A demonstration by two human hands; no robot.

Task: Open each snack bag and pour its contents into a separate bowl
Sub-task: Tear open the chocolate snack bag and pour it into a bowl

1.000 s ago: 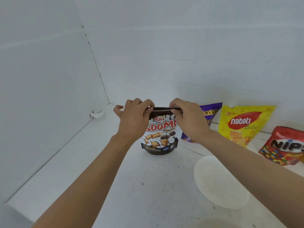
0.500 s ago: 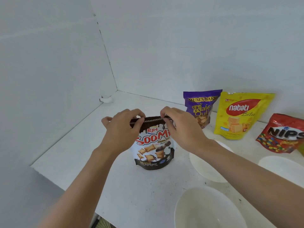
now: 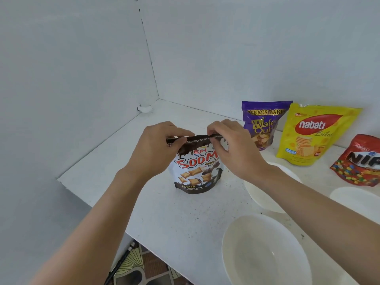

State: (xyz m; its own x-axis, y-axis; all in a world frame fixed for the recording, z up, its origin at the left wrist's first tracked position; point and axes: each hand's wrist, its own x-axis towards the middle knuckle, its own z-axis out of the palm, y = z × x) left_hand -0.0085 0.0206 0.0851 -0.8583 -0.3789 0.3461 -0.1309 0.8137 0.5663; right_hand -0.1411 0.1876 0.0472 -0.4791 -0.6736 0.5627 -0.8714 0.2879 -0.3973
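At centre frame we pinch the top seal of the upright Soomi bag [image 3: 197, 167] in both the left hand [image 3: 158, 149] and right hand [image 3: 232, 149], each grip needing a firm, opposed tear while its base stays on the tabletop [image 3: 181, 219].

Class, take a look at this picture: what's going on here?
A person's left hand and right hand pinch the top edge of the Soomi snack bag, which stands upright on the white table and looks still closed. The Mum's Bake bag, Nabati Bites bag and Nips bag sit behind it, untouched. The nearest white bowl is empty.
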